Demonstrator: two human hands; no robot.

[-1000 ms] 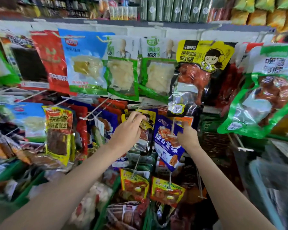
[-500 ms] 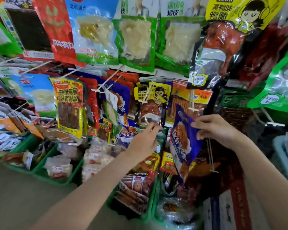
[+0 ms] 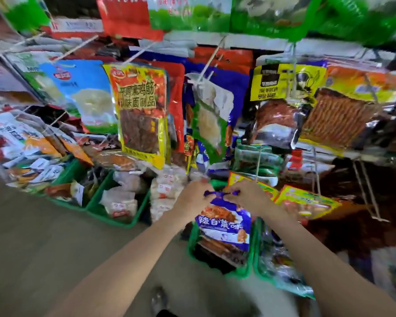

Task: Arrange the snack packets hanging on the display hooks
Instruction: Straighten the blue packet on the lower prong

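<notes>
Item in hand: one blue packet (image 3: 224,223), printed with white characters and a picture of orange food. Your left hand (image 3: 193,200) pinches its top edge at the left corner, fingers curled onto the crumpled blue film; your right hand (image 3: 246,197) pinches the same edge at the right corner, so both hands are closed on the packet and the top strip is bunched between them. The body of the packet hangs straight down below your fingers, in front of a green basket (image 3: 215,271) of dark snack packs. Position: low in the display, below the middle row of hooks; the view is blurred, and you cannot tell whether the top edge sits on a hook. Just behind your right hand a thin wire hook (image 3: 258,161) runs down to a yellow packet (image 3: 306,202) lying to the right. Above: a yellow-and-red packet (image 3: 140,115) hangs left of centre, a green-edged packet (image 3: 212,117) of pale food hangs beside it, and a yellow-and-black packet (image 3: 281,99) of red meat hangs to the right. Left of the basket, a second green basket (image 3: 121,221) holds white-wrapped packs.
</notes>
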